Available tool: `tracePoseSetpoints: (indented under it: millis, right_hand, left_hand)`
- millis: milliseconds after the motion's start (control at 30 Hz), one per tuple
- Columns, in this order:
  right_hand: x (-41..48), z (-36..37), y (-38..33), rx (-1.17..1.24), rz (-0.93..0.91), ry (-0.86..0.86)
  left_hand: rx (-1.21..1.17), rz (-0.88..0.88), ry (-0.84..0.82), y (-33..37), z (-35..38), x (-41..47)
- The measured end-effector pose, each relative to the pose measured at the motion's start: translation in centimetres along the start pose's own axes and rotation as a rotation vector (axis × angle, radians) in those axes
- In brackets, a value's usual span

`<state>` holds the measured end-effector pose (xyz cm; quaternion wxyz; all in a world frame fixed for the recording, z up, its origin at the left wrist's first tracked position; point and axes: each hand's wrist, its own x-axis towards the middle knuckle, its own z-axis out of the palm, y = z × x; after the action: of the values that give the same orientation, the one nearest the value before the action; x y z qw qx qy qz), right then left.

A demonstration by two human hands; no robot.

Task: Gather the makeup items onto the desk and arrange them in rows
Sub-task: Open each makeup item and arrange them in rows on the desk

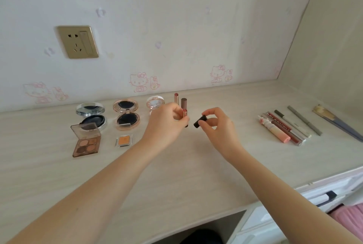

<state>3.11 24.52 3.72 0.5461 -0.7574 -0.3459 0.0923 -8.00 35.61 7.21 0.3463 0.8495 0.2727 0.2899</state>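
— Over the middle of the desk [186,167], what do the hands have?
— Left hand [167,124] pinches an uncapped lipstick [184,114], pink tip up, base low near the desktop. Right hand [216,126] pinches the black cap [200,121] just beside it, tilted, apart from the tube.
— And around them?
— Two more lipsticks [183,102] stand upright just behind the left hand, next to a small round compact [155,102]. Further left sit an open rose-gold compact [126,115] and an open silver compact [91,115], with an eyeshadow palette [86,143] and an orange single pan [124,140] in front. Well off right, lip glosses and pencils [284,129] lie side by side, a brush [337,124] beyond them
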Motion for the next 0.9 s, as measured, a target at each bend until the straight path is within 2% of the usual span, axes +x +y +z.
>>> tracePoseSetpoints:
  millis: [133, 300, 433, 900]
  right_hand:
    - [2.8, 0.1, 1.2, -0.097, -0.003, 0.007]
    - [4.7, 0.5, 2.0, -0.172, -0.045, -0.010]
    - [5.7, 1.3, 2.4, -0.198, -0.068, -0.035]
    - [8.0, 4.6, 3.8, -0.322, -0.054, -0.098]
  left_hand:
    - [0.020, -0.037, 0.033, 1.6, 0.6, 3.6]
    - [0.246, -0.115, -0.016, -0.1, 1.7, 6.0]
    - [0.345, -0.097, 0.002, -2.3, 2.0, 6.3]
    - [0.425, -0.151, 0.010, -3.8, 2.5, 6.9]
